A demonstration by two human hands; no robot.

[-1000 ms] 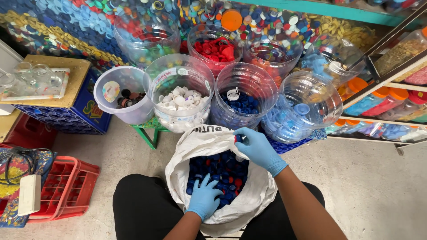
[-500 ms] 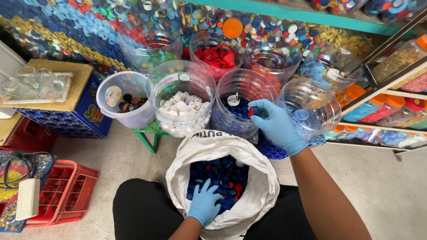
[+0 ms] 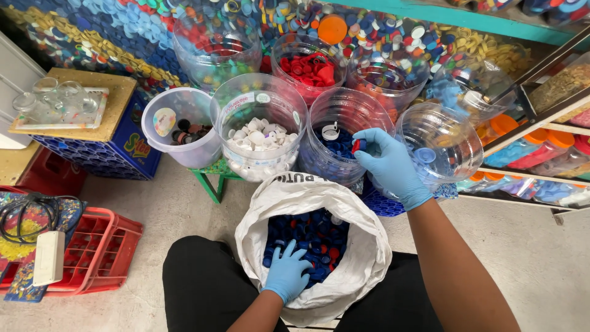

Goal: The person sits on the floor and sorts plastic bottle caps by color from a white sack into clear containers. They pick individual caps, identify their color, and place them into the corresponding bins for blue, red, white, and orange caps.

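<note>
Small red cap point(image 3: 358, 146) over dark-blue-cap jar point(image 3: 342, 144)

Single view from a head-worn camera, looking steeply down and forward over the seated person's lap. The white sack point(image 3: 313, 246) of bottle caps lies close below the lens at lower centre, with both gloved hands inside arm's reach: the left hand point(image 3: 287, 272) in the sack, the right hand point(image 3: 388, 165) raised over the clear tubs point(image 3: 344, 132). The tubs fill the middle distance; the cap-covered wall point(image 3: 92, 37) closes the top edge. The red crate point(image 3: 98, 252) marks the left margin, shelving point(image 3: 541, 147) the right. No second view is present.
</note>
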